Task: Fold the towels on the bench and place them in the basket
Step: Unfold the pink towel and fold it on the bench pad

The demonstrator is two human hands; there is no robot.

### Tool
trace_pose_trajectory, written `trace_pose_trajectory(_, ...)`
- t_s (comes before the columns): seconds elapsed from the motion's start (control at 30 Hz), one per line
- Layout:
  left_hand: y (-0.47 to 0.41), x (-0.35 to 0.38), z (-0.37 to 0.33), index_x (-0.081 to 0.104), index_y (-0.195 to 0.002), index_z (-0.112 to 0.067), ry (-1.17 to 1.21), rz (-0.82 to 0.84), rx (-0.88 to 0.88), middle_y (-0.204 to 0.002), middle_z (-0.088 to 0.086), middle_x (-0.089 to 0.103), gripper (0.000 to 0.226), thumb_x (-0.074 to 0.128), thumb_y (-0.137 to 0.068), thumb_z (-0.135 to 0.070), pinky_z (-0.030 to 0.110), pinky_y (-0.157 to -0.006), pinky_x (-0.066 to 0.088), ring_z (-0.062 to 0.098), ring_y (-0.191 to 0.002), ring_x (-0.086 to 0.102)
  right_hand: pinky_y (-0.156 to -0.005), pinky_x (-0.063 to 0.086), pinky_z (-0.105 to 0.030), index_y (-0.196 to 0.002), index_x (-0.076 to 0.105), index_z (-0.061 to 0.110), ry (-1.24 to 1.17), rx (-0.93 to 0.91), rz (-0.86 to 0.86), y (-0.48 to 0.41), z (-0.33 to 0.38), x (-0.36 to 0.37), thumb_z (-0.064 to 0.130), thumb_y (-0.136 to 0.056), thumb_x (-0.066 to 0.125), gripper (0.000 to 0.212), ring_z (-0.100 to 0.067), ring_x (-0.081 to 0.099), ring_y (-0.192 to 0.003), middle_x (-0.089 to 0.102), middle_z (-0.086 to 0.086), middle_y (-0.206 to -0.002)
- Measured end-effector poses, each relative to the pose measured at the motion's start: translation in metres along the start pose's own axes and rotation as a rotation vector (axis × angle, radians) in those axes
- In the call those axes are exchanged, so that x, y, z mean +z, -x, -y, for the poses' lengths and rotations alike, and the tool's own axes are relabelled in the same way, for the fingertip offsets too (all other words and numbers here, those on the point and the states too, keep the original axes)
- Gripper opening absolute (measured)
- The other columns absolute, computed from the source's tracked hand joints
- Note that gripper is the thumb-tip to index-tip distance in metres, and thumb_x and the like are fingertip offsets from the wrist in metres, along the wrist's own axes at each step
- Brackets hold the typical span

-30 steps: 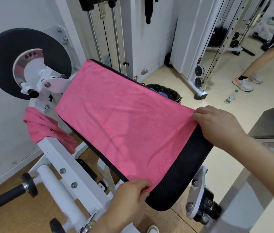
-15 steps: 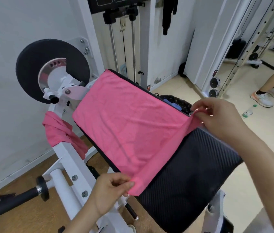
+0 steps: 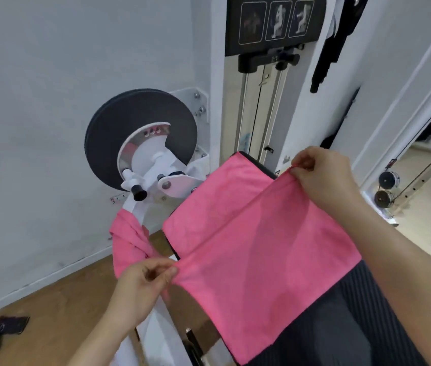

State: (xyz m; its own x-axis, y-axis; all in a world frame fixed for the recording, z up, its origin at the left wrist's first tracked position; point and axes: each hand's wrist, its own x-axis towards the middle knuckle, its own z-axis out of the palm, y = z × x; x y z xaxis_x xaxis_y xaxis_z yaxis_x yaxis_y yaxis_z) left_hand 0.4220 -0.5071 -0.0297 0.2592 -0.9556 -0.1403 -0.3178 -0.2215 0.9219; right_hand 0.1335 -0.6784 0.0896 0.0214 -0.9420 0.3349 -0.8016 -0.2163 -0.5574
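White wall and brown wooden floor fill the nine o'clock side of the view, with a black round padded disc on a white machine frame at about ten o'clock.

Just below the disc, at eight o'clock, a second pink towel, crumpled, hangs over the frame, unfolded. Touching its lower edge is the left hand, at seven o'clock. Its thumb and forefinger are pinched on one corner of the flat pink microfibre towel, and the other fingers are curled in.

That towel lies at the centre on the black ribbed padded bench, which runs from twelve o'clock down to five o'clock. Its raised edge stretches taut from the left hand up to the right hand at one o'clock, which pinches the opposite corner between thumb and fingertips. A grey cable machine with a black exercise placard stands behind, at twelve o'clock.

By my reading the first fold of this towel is under way. The upper layer has been drawn over the lower one but the held edge has not reached the far edge, and nothing is pressed flat. Left to do are finishing this fold, any further folds, the crumpled towel, and the move to the basket, which I cannot see here.
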Motion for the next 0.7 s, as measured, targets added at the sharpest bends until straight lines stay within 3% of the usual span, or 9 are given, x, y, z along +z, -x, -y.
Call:
trace_pose_trajectory(0.13,-0.051,-0.014,0.01,0.068,-0.08,-0.04,-0.093,-0.136,0.028,-0.072,-0.024,0.07,0.027,0.07,-0.086,-0.013,0.001,-0.063,0.041,-0.01,-0.071,0.061,-0.069,0.037,-0.024,-0.083,0.07,0.017,0.034,-0.041,0.016,-0.054,0.021,0.045,0.011,-0.08,0.068,0.007,-0.017,0.059,-0.078,0.068,0.001,-0.079)
trace_pose_trajectory(0.23,-0.084,-0.016,0.02,0.066,-0.077,-0.042,-0.125,-0.214,0.006,-0.067,-0.023,0.069,0.031,0.07,-0.087,-0.013,0.001,-0.061,0.039,-0.011,-0.07,0.061,-0.069,0.035,-0.024,-0.082,0.069,0.017,0.044,-0.069,0.054,-0.085,0.034,0.082,0.009,-0.081,0.067,0.008,-0.022,0.061,-0.084,0.068,-0.001,-0.082)
trace_pose_trajectory(0.33,-0.109,-0.013,0.034,0.063,-0.076,-0.044,-0.165,-0.243,-0.004,-0.067,-0.036,0.064,0.033,0.069,-0.088,-0.013,0.004,-0.06,0.041,-0.016,-0.072,0.059,-0.069,0.035,-0.026,-0.087,0.07,0.012,0.114,-0.104,0.077,-0.105,0.038,0.116,0.009,-0.084,0.064,0.008,-0.028,0.062,-0.09,0.071,-0.007,-0.09)
trace_pose_trajectory(0.53,-0.145,0.001,0.058,0.07,-0.083,-0.032,-0.274,-0.236,-0.034,-0.067,-0.019,0.067,0.019,0.068,-0.088,-0.013,0.007,-0.056,0.04,-0.005,-0.069,0.063,-0.074,0.045,-0.036,-0.093,0.064,0.009,0.27,-0.142,0.178,-0.123,0.028,0.154,0.008,-0.087,0.057,0.01,-0.032,0.058,-0.093,0.067,-0.014,-0.096)
trace_pose_trajectory(0.7,-0.157,0.006,0.071,0.07,-0.086,-0.034,-0.267,-0.219,-0.056,-0.07,-0.021,0.066,0.015,0.071,-0.086,-0.019,0.007,-0.058,0.038,-0.003,-0.075,0.064,-0.071,0.04,-0.034,-0.099,0.067,0.008,0.361,-0.175,0.188,-0.128,0.022,0.163,0.004,-0.087,0.054,0.018,-0.034,0.056,-0.097,0.061,-0.013,-0.102)
